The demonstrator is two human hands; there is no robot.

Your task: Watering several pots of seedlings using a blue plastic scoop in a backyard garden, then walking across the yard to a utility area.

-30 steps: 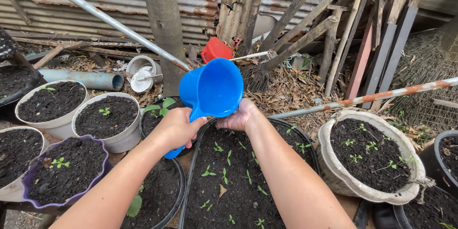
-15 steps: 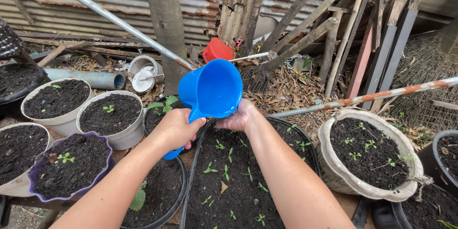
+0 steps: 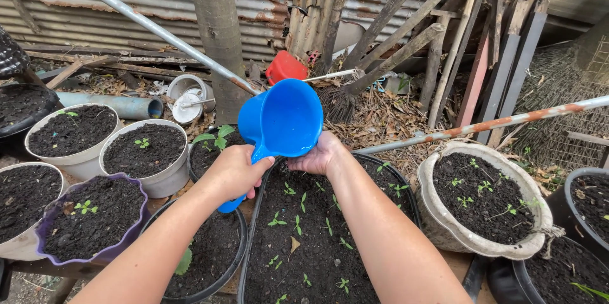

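Left grip: left hand [image 3: 233, 174] closed round the handle of the blue plastic scoop [image 3: 281, 123].
Right grip: right hand [image 3: 319, 155] cupped under its bowl.
Scoop: tilted above the black seedling tub [image 3: 406, 187].
Around: white pot [image 3: 166, 180], purple pot [image 3: 130, 240], grey pot [image 3: 438, 228], metal pipe [image 3: 488, 124].

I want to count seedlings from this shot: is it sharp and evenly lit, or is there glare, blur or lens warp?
Head view: soft, even daylight, no hard shadows; mild sheen on the blue scoop; seedlings in the black tray sharp; wide-angle warp bends edges, and both hands show no motion blur.
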